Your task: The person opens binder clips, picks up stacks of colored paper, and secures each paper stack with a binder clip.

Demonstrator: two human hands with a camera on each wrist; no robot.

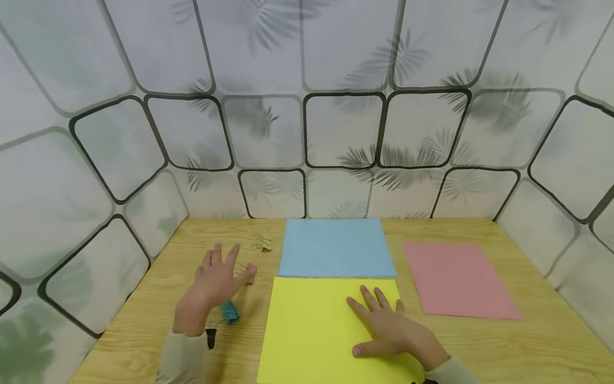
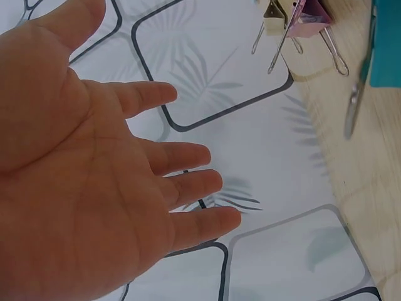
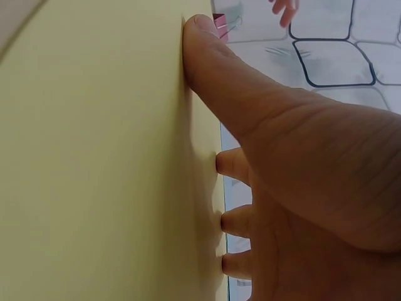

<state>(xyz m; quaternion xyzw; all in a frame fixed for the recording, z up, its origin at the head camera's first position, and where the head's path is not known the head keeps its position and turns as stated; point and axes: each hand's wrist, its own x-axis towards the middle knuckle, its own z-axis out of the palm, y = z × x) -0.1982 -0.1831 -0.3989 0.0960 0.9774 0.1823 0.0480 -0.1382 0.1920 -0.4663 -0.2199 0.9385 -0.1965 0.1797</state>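
Observation:
My right hand (image 1: 386,328) rests with spread, straight fingers on a yellow sheet of paper (image 1: 307,325) at the front middle of the table. In the right wrist view its thumb and fingertips touch the paper's surface. My left hand (image 1: 216,280) is held over the left side of the table, fingers spread and palm bare in the left wrist view. Near it lie binder clips: a pink one (image 1: 250,273) by the thumb, a teal one (image 1: 229,312) beside the wrist, a black one (image 1: 211,338) partly behind the sleeve, and a yellow one (image 1: 266,244) farther back.
Behind the yellow sheet lies blue paper (image 1: 336,248), its front edge meeting the yellow. A pink sheet (image 1: 460,280) sits to the right on the wooden table (image 1: 542,346). Patterned cloth walls (image 1: 342,130) enclose the back and both sides.

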